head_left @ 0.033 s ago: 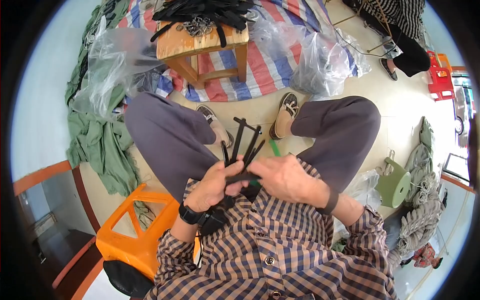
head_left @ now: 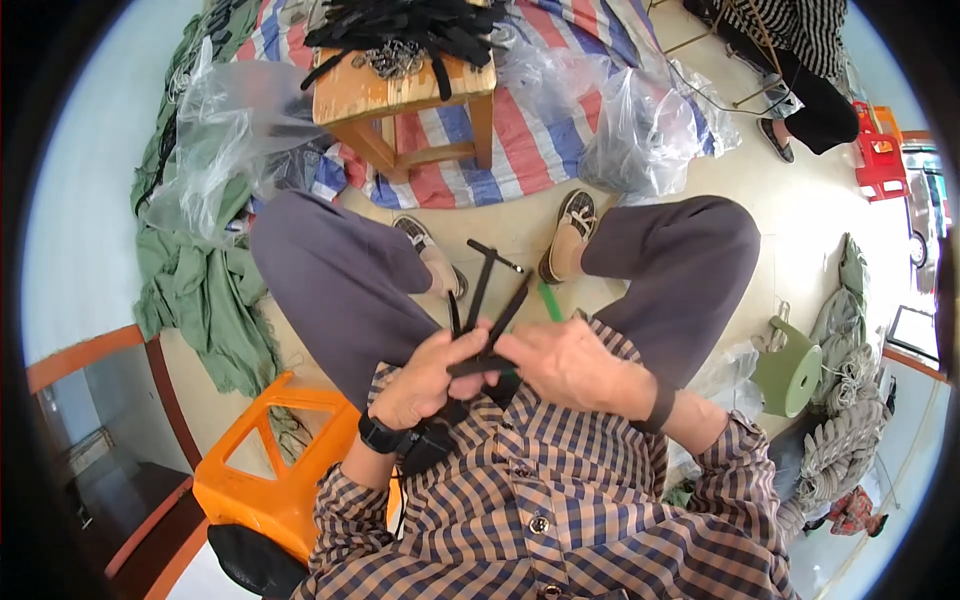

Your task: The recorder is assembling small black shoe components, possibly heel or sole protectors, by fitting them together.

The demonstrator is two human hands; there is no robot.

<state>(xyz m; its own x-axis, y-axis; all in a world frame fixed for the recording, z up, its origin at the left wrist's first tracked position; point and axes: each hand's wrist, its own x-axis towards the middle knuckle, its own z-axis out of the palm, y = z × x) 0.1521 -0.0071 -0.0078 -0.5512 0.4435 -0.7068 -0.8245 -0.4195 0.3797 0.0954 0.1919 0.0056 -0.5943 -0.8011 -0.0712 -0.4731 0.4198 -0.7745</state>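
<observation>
My left hand (head_left: 428,377) pinches several narrow black straps (head_left: 481,290) in front of my lap. One strap rises to a crosspiece with a small shiny metal bit at its end. My right hand (head_left: 580,362) closes on another black strap (head_left: 512,306) just beside the left fingers. A short dark strap piece lies across between both hands. From behind the right fingers a bright green strip (head_left: 551,302) sticks up. How the straps join is hidden by the fingers.
Ahead, a wooden stool (head_left: 400,103) bears a heap of black straps (head_left: 400,28) and metal fittings (head_left: 393,60). It stands on a striped sheet (head_left: 530,150) among clear plastic bags (head_left: 640,130). An orange plastic stool (head_left: 235,480) is at my left, a green one (head_left: 788,370) at right. Another person sits far right.
The straps have shifted between my hands. The right-hand strap now stands lower and apart from the crosspiece, and the fingers have moved slightly.
</observation>
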